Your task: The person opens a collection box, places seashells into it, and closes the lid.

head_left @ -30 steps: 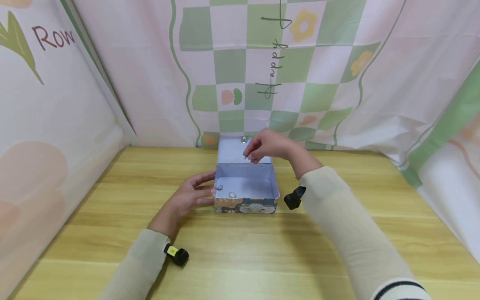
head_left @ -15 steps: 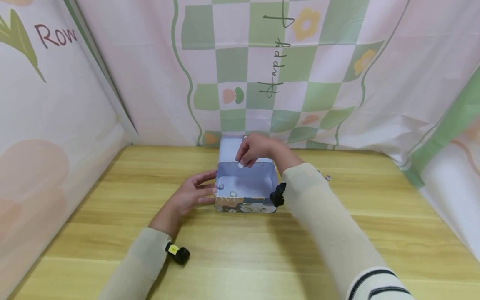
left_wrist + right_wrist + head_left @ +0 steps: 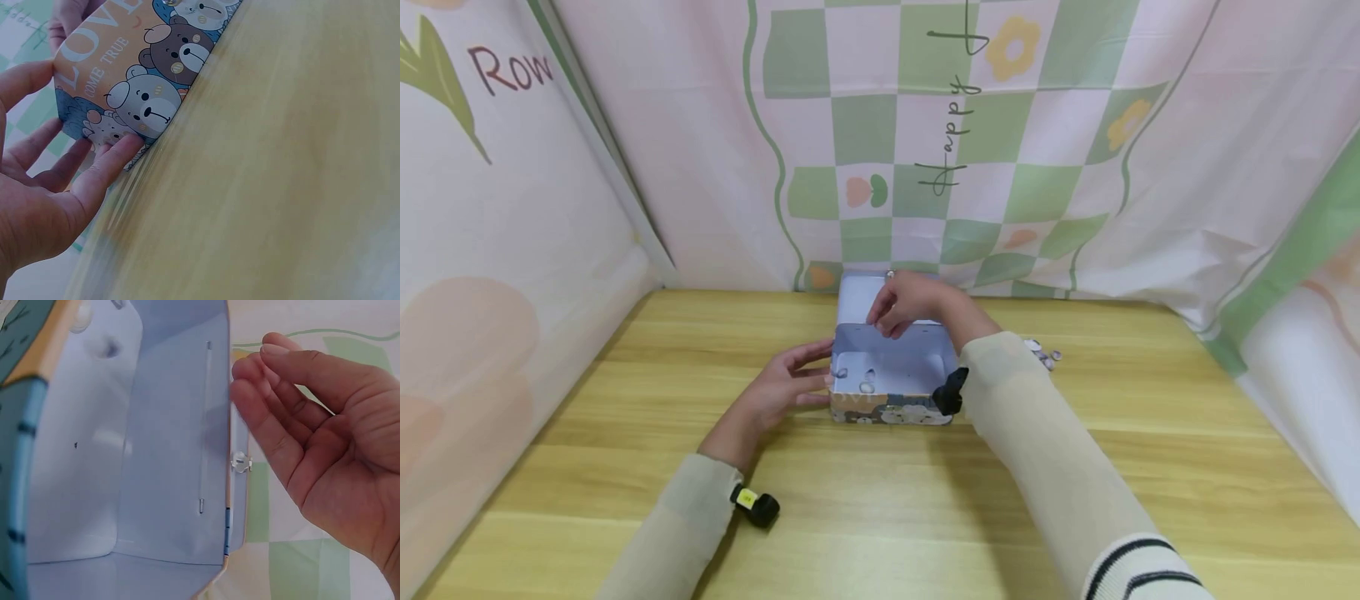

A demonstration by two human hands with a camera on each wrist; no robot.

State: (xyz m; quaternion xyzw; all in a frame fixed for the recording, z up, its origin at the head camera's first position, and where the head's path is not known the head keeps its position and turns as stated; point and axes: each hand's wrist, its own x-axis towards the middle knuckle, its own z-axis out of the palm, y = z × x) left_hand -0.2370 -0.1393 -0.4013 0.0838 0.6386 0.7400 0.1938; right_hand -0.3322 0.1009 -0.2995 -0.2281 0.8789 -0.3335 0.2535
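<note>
Head view: right hand (image 3: 906, 303) above back rim of open tin (image 3: 857, 412), loosely bent, gripping nothing; left hand (image 3: 790, 385) straight-fingered against its left end. Tin's place: near middle of back edge of table (image 3: 850, 517). Reads "LOVE COME TRUE" in white on orange, beside cartoon bears (image 3: 146, 103); pale blue within, with lid (image 3: 859, 297) tipped back, small clear pieces (image 3: 868, 387) near front left corner. Rightward, more violet-tinted pieces (image 3: 1047, 360), partly behind right sleeve (image 3: 1060, 442). On back cloth (image 3: 861, 129), "Happy"; on left cloth (image 3: 512, 217), "Row".

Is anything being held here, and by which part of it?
Nothing appears held: the right grip looks empty, and the left grip merely touches the left end of the orange-and-blue, bear-printed, rectangular tin box.
</note>
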